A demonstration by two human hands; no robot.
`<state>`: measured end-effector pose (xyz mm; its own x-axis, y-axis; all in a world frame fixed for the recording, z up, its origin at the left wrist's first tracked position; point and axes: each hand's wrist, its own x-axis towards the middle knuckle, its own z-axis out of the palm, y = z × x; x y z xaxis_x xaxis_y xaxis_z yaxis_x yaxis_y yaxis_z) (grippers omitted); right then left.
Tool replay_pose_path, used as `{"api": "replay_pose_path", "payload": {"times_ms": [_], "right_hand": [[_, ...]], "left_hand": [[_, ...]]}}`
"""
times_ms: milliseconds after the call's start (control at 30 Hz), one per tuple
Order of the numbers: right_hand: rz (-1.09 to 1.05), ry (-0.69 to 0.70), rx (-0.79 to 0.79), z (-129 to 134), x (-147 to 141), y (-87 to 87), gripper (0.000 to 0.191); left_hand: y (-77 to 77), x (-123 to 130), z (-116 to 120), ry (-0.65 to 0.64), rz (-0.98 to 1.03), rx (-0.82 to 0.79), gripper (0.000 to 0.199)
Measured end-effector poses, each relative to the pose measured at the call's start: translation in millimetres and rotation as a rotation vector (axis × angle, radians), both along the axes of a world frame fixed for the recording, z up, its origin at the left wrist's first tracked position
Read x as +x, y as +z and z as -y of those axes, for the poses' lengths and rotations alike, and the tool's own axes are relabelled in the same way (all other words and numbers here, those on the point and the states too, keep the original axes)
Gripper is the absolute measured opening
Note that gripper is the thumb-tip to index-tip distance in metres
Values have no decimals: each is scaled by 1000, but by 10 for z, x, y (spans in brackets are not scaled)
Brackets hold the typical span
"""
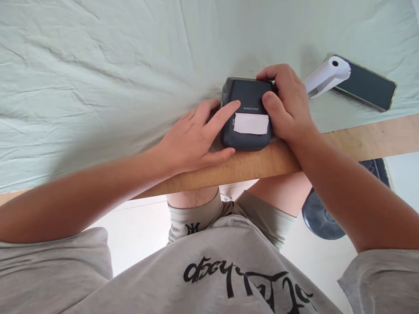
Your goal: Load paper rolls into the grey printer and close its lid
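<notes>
A dark label printer (250, 93) sits at the near edge of the cloth-covered table, with a white paper strip (251, 124) across its front slot. My left hand (193, 137) is at its left side, index fingertip on the lid and thumb by the lower front corner; some of its fingers are partly hidden behind the body. Around the right side of the printer, my right hand (288, 104) grips with the thumb on top and the fingers at the far corner. Both hands touch the printer.
Off to the right, a white paper roll (327, 75) with a dark core hole overlaps a dark-screened phone (368, 85). A wrinkled pale green cloth (114, 65) covers the table up to its wooden edge (203, 172). Below at right is a round dark object (322, 218) on the floor.
</notes>
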<state>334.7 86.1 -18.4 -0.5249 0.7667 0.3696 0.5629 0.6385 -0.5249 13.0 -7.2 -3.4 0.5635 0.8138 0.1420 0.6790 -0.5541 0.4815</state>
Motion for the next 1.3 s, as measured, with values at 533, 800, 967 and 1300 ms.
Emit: {"api": "replay_pose_path", "payload": {"times_ms": [533, 800, 967, 1300], "right_hand": [[42, -65, 32, 47, -88, 141, 53], [21, -56, 42, -21, -39, 27, 80], [0, -45, -11, 15, -6, 22, 70], [-36, -62, -55, 66, 75, -7, 87]], "left_hand": [[74, -30, -14, -28, -60, -36, 99], [48, -43, -17, -50, -41, 9, 104], [24, -42, 2, -77, -42, 21, 106], [-74, -48, 61, -99, 17, 68, 96]]}}
